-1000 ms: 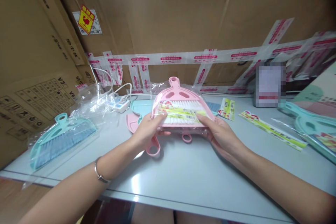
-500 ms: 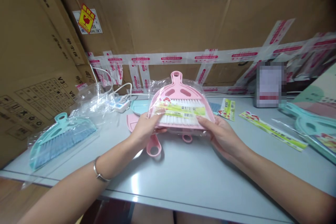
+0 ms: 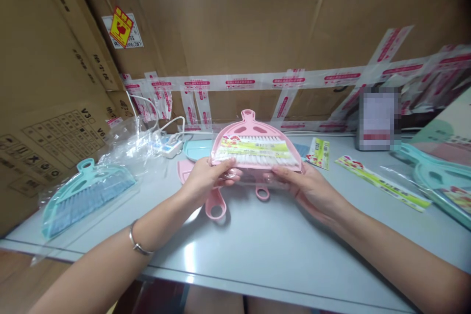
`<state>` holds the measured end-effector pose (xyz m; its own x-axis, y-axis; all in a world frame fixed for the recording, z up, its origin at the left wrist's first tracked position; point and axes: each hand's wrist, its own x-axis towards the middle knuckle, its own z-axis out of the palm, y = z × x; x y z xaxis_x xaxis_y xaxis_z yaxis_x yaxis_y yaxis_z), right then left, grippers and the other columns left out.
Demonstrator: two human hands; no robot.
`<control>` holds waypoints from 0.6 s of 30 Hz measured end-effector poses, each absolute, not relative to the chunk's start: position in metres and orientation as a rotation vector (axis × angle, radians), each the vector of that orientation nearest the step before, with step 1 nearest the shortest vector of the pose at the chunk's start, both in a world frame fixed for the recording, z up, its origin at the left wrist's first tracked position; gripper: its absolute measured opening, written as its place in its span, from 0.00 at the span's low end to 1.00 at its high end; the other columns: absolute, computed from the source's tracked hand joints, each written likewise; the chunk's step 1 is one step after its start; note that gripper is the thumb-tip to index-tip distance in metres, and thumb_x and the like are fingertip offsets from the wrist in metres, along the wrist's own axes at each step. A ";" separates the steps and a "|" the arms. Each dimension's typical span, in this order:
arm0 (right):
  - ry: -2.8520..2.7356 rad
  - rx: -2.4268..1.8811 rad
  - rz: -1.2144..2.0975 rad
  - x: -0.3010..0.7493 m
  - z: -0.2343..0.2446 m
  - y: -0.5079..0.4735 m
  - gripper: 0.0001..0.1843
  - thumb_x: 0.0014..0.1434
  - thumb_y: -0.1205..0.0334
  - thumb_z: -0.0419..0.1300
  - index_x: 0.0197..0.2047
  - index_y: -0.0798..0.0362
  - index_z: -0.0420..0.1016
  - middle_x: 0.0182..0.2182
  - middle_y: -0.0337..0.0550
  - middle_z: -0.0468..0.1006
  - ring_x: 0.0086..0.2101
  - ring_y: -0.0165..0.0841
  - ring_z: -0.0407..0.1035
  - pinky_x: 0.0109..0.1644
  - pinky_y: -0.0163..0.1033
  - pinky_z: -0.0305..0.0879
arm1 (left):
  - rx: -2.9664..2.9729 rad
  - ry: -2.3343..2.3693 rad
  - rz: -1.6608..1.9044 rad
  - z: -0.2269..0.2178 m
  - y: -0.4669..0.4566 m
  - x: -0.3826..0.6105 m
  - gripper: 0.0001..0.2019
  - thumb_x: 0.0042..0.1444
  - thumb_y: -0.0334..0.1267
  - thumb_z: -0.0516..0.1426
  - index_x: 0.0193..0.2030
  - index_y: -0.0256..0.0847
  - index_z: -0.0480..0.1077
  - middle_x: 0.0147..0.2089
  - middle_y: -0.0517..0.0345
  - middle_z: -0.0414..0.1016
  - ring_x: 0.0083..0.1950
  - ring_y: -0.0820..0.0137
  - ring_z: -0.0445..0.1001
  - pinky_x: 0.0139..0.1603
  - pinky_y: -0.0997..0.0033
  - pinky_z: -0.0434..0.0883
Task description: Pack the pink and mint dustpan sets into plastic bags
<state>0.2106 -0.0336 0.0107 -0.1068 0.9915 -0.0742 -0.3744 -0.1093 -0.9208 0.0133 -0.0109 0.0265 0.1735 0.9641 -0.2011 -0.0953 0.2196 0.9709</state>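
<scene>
— What's at your far left?
— A teal dustpan set (image 3: 86, 194) in a clear bag, flat on the grey table (image 3: 257, 245), well apart from your hands.
— And your left hand (image 3: 206, 181)?
— It's closed on the left edge of the pink dustpan set (image 3: 253, 149), thumb on top, fingers curled beneath.
— Where's that set?
— Mid-table, held just above the surface in clear wrap, its handle pointing away from you.
— Your right hand (image 3: 309, 186)?
— It pinches the set's right edge. Farther right, a paper label strip (image 3: 382, 182) lies flat.
</scene>
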 end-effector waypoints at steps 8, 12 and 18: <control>-0.737 -0.957 1.443 0.213 0.009 -0.029 0.16 0.34 0.57 0.74 0.25 0.55 0.75 0.19 0.37 0.76 0.21 0.26 0.69 0.28 0.30 0.69 | 1.367 1.005 0.780 0.035 -0.012 0.007 0.19 0.47 0.45 0.63 0.44 0.37 0.73 0.43 0.47 0.77 0.41 0.66 0.77 0.38 0.71 0.74; -0.695 -0.930 1.415 0.215 0.013 -0.028 0.16 0.32 0.58 0.74 0.22 0.54 0.74 0.18 0.35 0.75 0.21 0.24 0.68 0.26 0.27 0.67 | 1.638 0.843 0.818 0.039 -0.009 -0.005 0.44 0.40 0.44 0.67 0.64 0.46 0.54 0.61 0.43 0.64 0.58 0.54 0.68 0.52 0.54 0.70; -0.780 -0.912 1.383 0.217 0.014 -0.032 0.15 0.35 0.54 0.73 0.20 0.53 0.74 0.17 0.36 0.73 0.20 0.25 0.66 0.24 0.29 0.65 | 2.379 0.758 0.933 0.039 -0.007 -0.014 0.46 0.41 0.43 0.67 0.66 0.52 0.51 0.65 0.48 0.57 0.66 0.53 0.55 0.62 0.50 0.60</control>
<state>0.2172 -0.0325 0.0140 0.0548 0.9966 -0.0615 -0.4631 -0.0292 -0.8858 -0.0135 -0.0070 0.0395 0.6156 0.6401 0.4596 0.3192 -0.7358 0.5973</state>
